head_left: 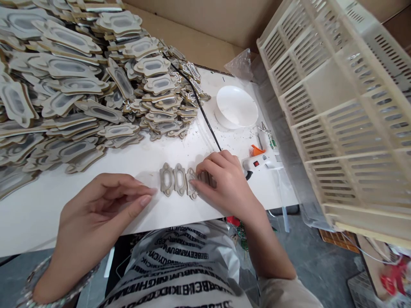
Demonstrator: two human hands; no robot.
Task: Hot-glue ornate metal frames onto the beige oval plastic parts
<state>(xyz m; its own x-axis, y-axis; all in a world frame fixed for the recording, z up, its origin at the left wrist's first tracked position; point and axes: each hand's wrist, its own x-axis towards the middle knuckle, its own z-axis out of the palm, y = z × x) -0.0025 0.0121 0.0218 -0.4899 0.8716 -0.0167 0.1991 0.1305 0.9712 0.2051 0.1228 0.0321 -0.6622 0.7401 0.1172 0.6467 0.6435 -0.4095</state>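
Observation:
A short row of small grey-brown frame-shaped pieces (166,180) with oval openings and pointed ends lies near the table's front edge. My right hand (224,182) is curled over the right end of this row. Its thumb and fingers close around a frame piece (192,188) and hide other pieces beneath. Left of the row, my left hand (102,205) hovers with its fingers stretched forward and the thumb slightly apart. Nothing shows between its fingertips, which are close to the leftmost piece.
A large heap of similar frame pieces (80,85) covers the table's back left, with a black cable (201,105) crossing beside it. Toward the right are a white bowl (236,107), a white glue gun (265,162) and a tall cream plastic crate (334,92).

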